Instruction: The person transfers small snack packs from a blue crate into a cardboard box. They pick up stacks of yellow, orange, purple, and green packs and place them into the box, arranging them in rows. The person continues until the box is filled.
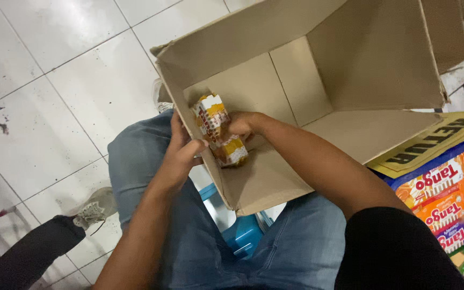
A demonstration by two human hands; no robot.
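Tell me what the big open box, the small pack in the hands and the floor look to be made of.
Box: plain brown cardboard, matte, with creased flaps and raw cut edges. Small pack: seemingly thin printed card or wrapper in white, orange and red, slightly glossy; which one is unclear. It is held by the left hand and right hand. Floor: white glazed tiles, sheen and grout lines.

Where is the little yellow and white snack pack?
In the head view, the snack pack sits left of centre, held between both hands just inside the open cardboard box.
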